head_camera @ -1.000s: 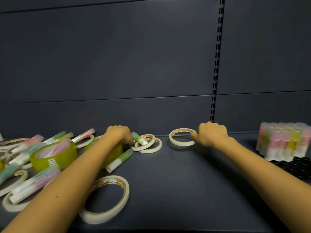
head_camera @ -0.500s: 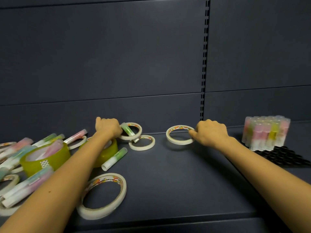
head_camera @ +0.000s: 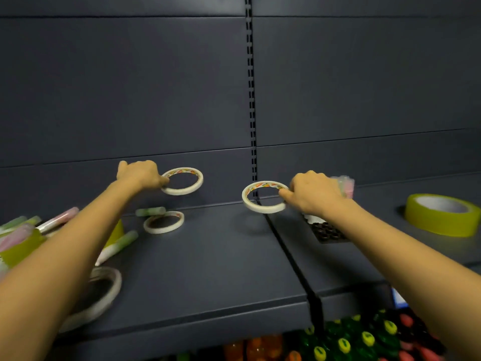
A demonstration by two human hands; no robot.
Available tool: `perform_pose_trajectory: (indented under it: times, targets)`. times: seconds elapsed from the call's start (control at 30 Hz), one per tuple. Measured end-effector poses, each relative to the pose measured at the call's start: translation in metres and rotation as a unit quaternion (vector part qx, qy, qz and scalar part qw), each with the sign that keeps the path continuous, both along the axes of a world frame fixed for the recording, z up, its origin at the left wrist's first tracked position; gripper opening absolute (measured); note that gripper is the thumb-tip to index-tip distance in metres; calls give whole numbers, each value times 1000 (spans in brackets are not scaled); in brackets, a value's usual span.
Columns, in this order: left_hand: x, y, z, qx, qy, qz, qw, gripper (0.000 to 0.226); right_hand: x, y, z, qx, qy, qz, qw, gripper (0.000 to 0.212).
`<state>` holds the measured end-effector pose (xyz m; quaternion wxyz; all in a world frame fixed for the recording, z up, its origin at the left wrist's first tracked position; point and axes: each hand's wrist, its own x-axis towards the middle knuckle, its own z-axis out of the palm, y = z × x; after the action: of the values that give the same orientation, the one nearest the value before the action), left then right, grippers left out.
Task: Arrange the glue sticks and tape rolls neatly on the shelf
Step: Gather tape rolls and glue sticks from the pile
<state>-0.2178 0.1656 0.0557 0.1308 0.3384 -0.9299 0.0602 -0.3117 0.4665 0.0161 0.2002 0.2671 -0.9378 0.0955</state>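
My left hand (head_camera: 140, 174) pinches a thin white tape roll (head_camera: 191, 188) and holds it lifted above the dark shelf (head_camera: 208, 256). My right hand (head_camera: 315, 195) grips a second thin white tape roll (head_camera: 250, 204), raised over the gap between shelf panels. Another thin roll (head_camera: 163, 222) lies flat on the shelf with a green glue stick (head_camera: 150, 211) behind it. More glue sticks (head_camera: 57, 220) and a yellow-green tape roll (head_camera: 18, 250) lie heaped at the left. A pack of upright glue sticks (head_camera: 346, 183) stands behind my right hand, mostly hidden.
A wide yellow-green tape roll (head_camera: 442, 214) sits on the right shelf panel. A larger white tape roll (head_camera: 109, 287) lies near the front left edge under my left forearm. A black tray (head_camera: 328, 231) sits under my right wrist. Colourful goods (head_camera: 364, 340) fill the shelf below.
My left hand has lifted a thin tape roll up off the shelf. My right hand has raised its roll too. The view has swung to the right, showing the right shelf panel.
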Motion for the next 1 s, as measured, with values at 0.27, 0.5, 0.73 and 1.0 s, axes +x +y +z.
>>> perform_pose_trajectory:
  times: [0.27,0.5,0.73,1.0]
  targets:
    - [-27,144,3,14,26,-111,993,40,-14,131,8,1,9,-48,999,35]
    - [-49,286,-9,33,58,-208,976,48,-29,262,3,1,0,-94,996,39]
    - [-98,406,-15,53,39,-293,954,40,-53,378,-3,13,-20,-164,986,38]
    - [-183,513,-32,46,-9,-355,934,41,-101,496,-9,7,-26,-253,967,39]
